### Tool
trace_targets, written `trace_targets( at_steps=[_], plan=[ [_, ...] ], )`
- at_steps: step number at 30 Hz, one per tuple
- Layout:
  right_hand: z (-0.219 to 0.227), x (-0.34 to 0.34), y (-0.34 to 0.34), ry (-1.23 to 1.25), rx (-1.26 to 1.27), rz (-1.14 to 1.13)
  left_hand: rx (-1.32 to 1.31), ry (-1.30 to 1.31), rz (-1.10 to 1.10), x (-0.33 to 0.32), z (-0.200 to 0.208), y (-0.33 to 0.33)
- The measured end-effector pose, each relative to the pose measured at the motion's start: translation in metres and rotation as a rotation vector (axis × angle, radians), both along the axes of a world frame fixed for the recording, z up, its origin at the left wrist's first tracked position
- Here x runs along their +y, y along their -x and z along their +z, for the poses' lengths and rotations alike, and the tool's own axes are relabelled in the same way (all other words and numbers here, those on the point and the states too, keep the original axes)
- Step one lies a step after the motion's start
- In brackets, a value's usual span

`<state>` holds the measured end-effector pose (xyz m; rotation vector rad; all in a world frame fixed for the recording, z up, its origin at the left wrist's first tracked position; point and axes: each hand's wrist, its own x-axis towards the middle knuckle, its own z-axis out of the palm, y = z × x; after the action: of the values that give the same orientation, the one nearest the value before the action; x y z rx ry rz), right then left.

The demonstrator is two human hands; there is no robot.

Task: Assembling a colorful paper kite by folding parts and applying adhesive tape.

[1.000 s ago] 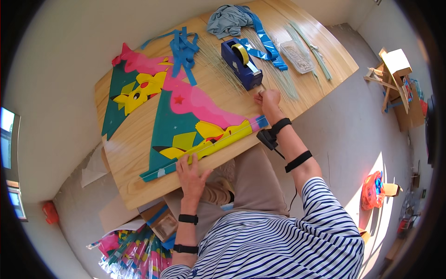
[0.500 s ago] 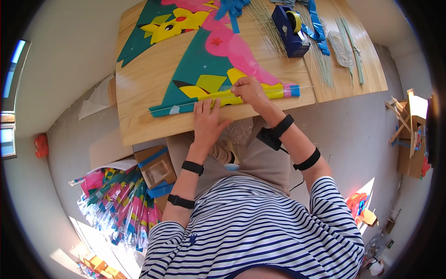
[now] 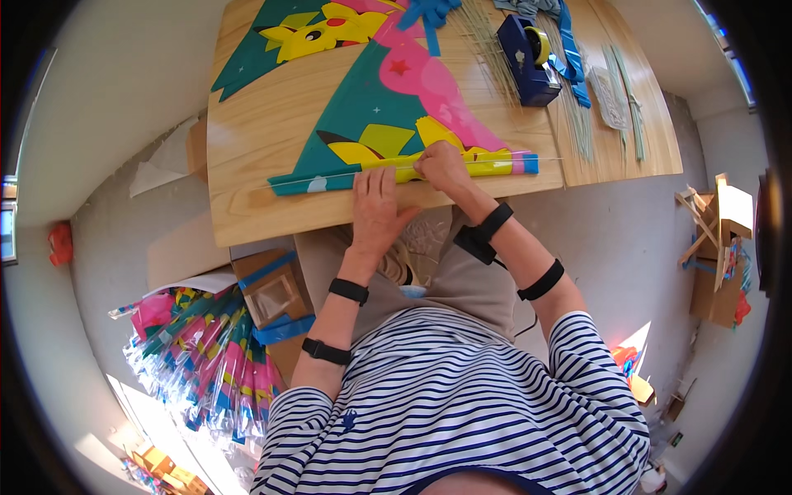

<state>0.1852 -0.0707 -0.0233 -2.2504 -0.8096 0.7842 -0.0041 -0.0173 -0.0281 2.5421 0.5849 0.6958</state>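
L hand lay on the near strip of the printed sheet, fingers straight & close together, thumb spread off to the side; its grip looked like a flat press, not a pinch. R hand was just right of it, fingers curled onto the same strip; fingertips hidden, so can't tell if that grip was pinching the rod, the sheet or neither.

Sheet was on the worktop, near strip (looked folded over) running close to the front edge. Thin pale rod lay lengthwise along the strip, R end sticking out past the sheet's blue tip.

Risks, my judgement: rod could roll or skew if L hand eased off or both hands pressed unevenly. Sheet looked slick, so strip might spring open or pucker w/ too little pressure. Proj. rod end could get knocked by the R forearm. Front edge close, so a pull toward the body might drag the strip over it. Blue ribbon was right by the sheet's far part, could get caught if sheet shifted. Tape dispenser stood well apart, prob. no hazard.
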Motion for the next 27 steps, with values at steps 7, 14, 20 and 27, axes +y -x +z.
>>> trace_targets(
  at_steps=[7,14,20,27],
  plan=[
    [-0.006,0.000,0.001,0.001,-0.062,0.001,0.004,-0.005,0.003,0.000,0.000,0.001],
    [-0.011,0.000,0.001,-0.021,-0.139,0.009,0.067,-0.013,-0.003,-0.001,0.001,0.002],
    [-0.014,-0.002,-0.001,-0.019,-0.145,0.016,0.107,-0.036,-0.006,-0.002,0.003,0.001],
    [0.024,-0.020,-0.014,-0.128,0.835,-0.276,0.139,-0.037,0.005,-0.001,0.005,0.002]
  ],
)
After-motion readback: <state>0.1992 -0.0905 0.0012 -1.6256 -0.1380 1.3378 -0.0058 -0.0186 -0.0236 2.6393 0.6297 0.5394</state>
